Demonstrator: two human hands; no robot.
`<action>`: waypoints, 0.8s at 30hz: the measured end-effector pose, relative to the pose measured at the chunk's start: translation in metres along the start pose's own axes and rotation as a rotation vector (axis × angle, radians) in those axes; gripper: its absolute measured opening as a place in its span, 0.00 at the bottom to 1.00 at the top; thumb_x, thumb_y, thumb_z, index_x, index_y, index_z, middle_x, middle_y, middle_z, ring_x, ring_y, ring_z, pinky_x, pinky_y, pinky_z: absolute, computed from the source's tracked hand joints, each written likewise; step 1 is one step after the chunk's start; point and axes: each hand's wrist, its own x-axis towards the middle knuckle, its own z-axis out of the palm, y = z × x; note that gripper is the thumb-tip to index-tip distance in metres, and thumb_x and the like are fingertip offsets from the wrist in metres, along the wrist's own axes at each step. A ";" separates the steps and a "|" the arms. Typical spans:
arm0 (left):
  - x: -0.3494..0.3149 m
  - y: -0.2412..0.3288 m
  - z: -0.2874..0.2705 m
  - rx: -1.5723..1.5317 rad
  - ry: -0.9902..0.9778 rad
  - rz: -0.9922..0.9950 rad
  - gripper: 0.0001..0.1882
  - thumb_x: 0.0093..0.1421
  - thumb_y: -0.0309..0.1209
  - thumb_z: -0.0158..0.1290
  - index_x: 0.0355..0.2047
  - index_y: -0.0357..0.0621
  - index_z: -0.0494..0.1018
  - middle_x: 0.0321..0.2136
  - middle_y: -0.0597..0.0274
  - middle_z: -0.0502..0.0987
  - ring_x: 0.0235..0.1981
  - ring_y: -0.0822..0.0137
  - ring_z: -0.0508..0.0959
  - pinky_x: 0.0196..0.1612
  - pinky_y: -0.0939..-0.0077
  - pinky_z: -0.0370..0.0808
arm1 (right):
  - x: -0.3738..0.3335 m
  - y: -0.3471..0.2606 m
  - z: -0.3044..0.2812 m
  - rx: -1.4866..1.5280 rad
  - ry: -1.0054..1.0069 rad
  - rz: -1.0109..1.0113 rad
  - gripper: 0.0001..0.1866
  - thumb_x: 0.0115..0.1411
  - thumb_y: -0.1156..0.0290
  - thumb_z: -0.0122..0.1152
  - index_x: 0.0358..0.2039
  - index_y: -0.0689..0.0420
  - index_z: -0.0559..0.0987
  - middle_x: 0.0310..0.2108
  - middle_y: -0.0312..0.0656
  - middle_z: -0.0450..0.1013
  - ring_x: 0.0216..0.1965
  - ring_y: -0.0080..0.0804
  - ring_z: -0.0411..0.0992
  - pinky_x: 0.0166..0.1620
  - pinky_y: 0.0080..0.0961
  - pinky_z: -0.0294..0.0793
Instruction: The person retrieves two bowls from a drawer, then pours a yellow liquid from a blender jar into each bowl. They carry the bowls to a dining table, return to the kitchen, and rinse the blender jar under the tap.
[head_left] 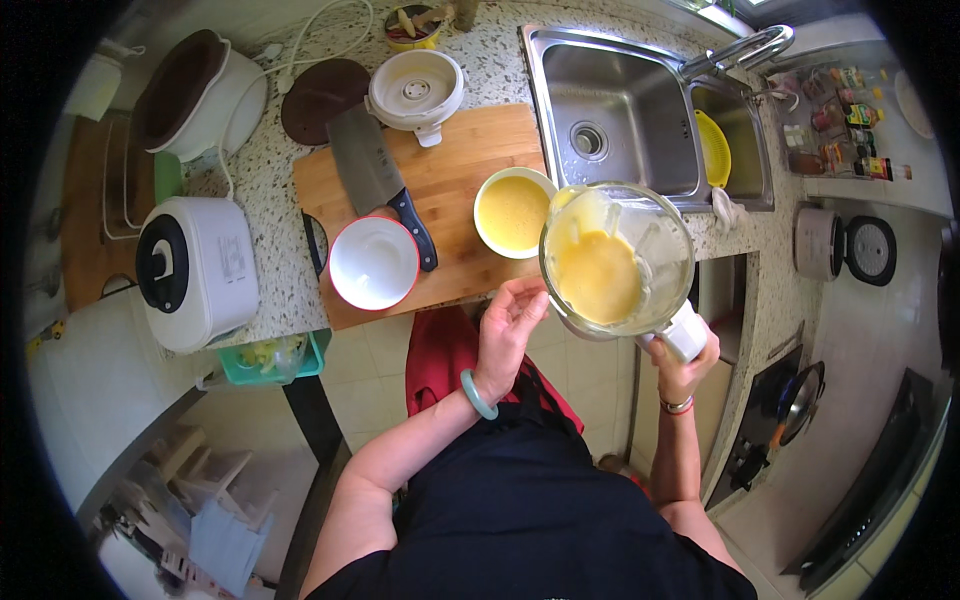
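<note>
My right hand [683,362] is closed round the white handle of a clear blender jug [672,262]. Thick pale-yellow liquid [597,280] covers the jug's bottom, and its walls are smeared with it. Just left of the jug, my left hand [512,325] is loosely bent with nothing visible in it; whether its fingertips touch the jug is unclear. A white bowl of yellow liquid [514,212] stands on the wooden cutting board [460,150], beside the jug's rim. Left of it are a white bowl with a red rim [374,263], with nothing in it, and a cleaver [365,160].
A steel double sink [620,110] with a yellow strainer [713,150] is at the back right. A white blender lid [416,88] overlaps the board's back edge. On the left stand a white appliance [210,270] and a large white pot [215,100]. A pan [800,400] sits far right.
</note>
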 end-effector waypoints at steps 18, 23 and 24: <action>-0.066 0.023 -0.035 -0.105 0.031 0.082 0.17 0.63 0.29 0.55 0.52 0.40 0.67 0.46 0.62 0.73 0.46 0.73 0.72 0.50 0.75 0.72 | -0.020 -0.054 0.018 -0.028 -0.168 -0.121 0.18 0.41 0.66 0.76 0.25 0.63 0.76 0.18 0.37 0.67 0.18 0.24 0.64 0.24 0.22 0.63; -0.081 0.044 -0.066 -0.115 0.027 0.060 0.18 0.64 0.29 0.55 0.53 0.40 0.66 0.45 0.62 0.72 0.46 0.73 0.72 0.51 0.75 0.72 | -0.031 -0.075 0.046 -0.150 -0.283 -0.183 0.18 0.40 0.66 0.76 0.24 0.62 0.76 0.17 0.38 0.67 0.17 0.26 0.64 0.24 0.23 0.62; -0.084 0.047 -0.074 -0.118 0.026 0.059 0.19 0.64 0.29 0.55 0.53 0.40 0.65 0.45 0.62 0.72 0.46 0.73 0.72 0.51 0.75 0.72 | -0.033 -0.080 0.053 -0.165 -0.296 -0.175 0.18 0.40 0.66 0.76 0.24 0.62 0.75 0.17 0.38 0.67 0.17 0.27 0.65 0.24 0.23 0.63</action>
